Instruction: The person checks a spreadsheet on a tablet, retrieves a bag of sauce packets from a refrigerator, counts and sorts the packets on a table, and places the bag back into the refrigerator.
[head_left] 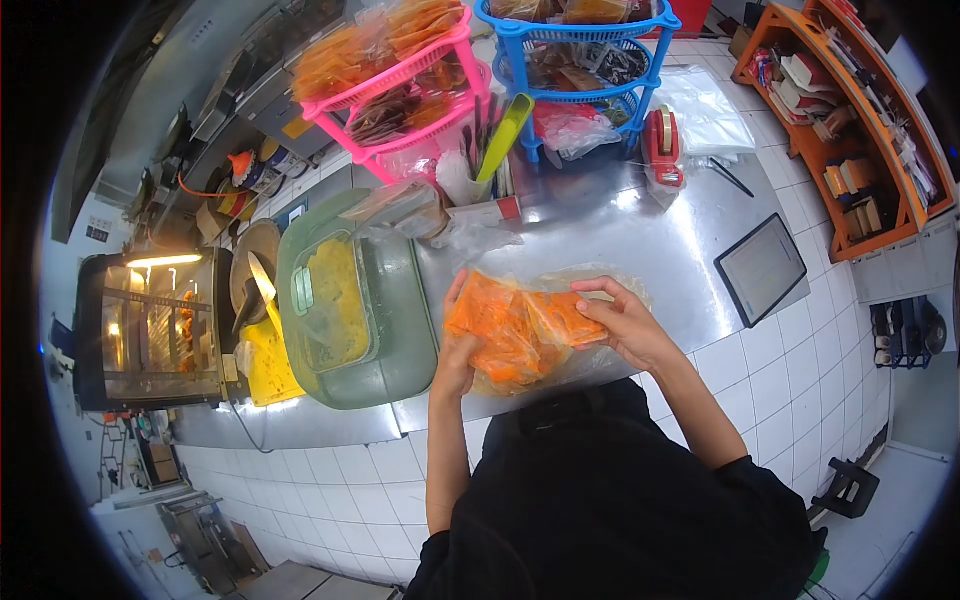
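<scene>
Close to my body, over the front edge of the metal table, my left hand [458, 350] grips the side of a clear plastic bag of orange contents [495, 335]. My right hand [622, 325] has its thumb and fingers closed on a flat orange packet [562, 318], which lies against the bag's right side. Part of a clear plastic sheet or bag [600, 276] spreads on the table behind and beneath them. What exactly fills the orange packets cannot be made out.
Left of the bag stands a green lidded tub [400, 345] with yellow contents. Behind are a pink rack [400, 95] and a blue rack [575, 95] of packets. A tablet [762, 268], tape dispenser [664, 150] and glass-fronted oven [150, 330] also sit around.
</scene>
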